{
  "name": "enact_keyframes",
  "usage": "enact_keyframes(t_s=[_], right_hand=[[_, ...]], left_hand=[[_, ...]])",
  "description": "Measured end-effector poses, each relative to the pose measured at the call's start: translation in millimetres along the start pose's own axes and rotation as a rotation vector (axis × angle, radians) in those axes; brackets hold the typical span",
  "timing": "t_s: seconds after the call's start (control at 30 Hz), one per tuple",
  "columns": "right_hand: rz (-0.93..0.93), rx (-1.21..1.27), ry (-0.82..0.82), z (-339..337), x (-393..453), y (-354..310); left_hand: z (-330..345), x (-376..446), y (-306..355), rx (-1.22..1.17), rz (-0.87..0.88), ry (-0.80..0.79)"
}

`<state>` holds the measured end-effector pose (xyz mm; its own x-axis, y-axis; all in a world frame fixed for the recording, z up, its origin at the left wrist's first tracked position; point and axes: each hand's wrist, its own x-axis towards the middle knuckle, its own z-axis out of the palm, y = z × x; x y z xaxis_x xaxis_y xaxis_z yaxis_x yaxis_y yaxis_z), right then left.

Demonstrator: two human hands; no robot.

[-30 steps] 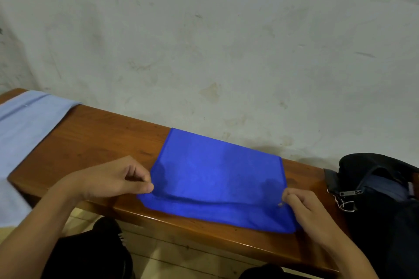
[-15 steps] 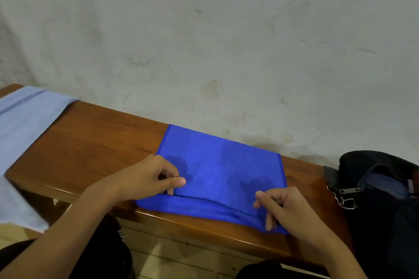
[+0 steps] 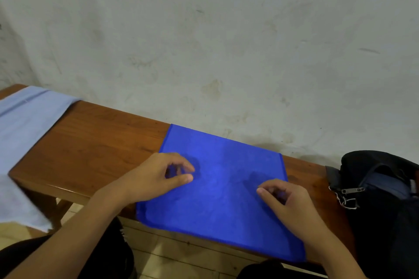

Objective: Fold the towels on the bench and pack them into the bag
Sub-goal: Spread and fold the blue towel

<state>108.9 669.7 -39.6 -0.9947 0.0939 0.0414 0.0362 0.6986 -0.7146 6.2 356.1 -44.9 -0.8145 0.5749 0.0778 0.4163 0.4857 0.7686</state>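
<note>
A bright blue towel (image 3: pixel 223 190) lies spread flat across the width of the surface (image 3: pixel 90 145), a long plank of reddish-brown polished wood with a rounded front edge. The cloth looks thin and smooth, close to a square, with a narrow hemmed border down its right side; its far edge reaches the back of the plank by the wall and its near edge hangs slightly over the front.

Both hands hover over the towel's middle. The left hand (image 3: pixel 158 176) sits over the towel's left half with fingers curled and thumb stretched toward the fingertips, forming a small loop. Its fingers are motion-blurred, so I cannot tell whether this grip pinches any cloth or is merely clenched on air. The right hand (image 3: pixel 288 201) is over the right half, fingers likewise curled in with the thumb tip meeting them; it seems to hold nothing, though the fabric beneath is shadowed.

At the surface's left end a pale blue towel (image 3: pixel 25 124) drapes loosely, soft and slightly fuzzy, part of it hanging off the front edge. At the right end stands a black bag (image 3: pixel 383 188) of woven synthetic fabric (a metal zip pull and a little wire ring dangle at its side), its top gaping open, just beside the blue towel's right border but not touching it.

Behind runs a stained, off-white plaster wall (image 3: pixel 226 41).
</note>
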Motion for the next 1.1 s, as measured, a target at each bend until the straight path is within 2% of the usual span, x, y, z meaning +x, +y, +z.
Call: enact_keyframes(t_s=[0.07,0.2,0.3,0.43,0.57,0.73,0.8,0.87,0.97,1.1], right_hand=[[-0.072,-0.173,0.036,7.4,4.3,1.8],[-0.098,-0.372,0.026,33.1,15.4,5.0],[-0.044,-0.565,-0.068,46.7,17.1,14.8],[-0.018,-0.673,-0.106,46.0,6.3,15.1],[-0.026,-0.668,-0.078,50.4,-11.9,9.0],[0.013,-0.440,0.140,51.7,-3.8,-4.4],[0.021,-0.394,0.149,53.4,9.7,-5.1],[0.049,-0.425,0.096,59.6,19.6,-2.8],[0.068,-0.629,0.032,69.3,26.5,4.2],[0.014,-0.657,-0.031,62.7,38.5,9.4]], left_hand=[[8.1,3.4,-7.5,0.212,0.049,0.065],[31.1,11.2,-14.7,0.571,-0.001,-0.013],[42.1,9.1,-19.4,0.736,-0.051,-0.047],[43.6,-4.0,-17.3,0.774,-0.065,-0.076],[41.9,-23.4,-12.6,0.733,-0.051,-0.128],[40.6,-16.2,0.0,0.708,0.058,0.096],[43.8,-0.8,6.1,0.686,0.084,0.118],[48.0,13.1,3.9,0.681,0.048,0.078],[54.1,23.2,-3.3,0.712,-0.071,-0.021],[59.3,20.4,-3.5,0.737,-0.191,-0.067]])
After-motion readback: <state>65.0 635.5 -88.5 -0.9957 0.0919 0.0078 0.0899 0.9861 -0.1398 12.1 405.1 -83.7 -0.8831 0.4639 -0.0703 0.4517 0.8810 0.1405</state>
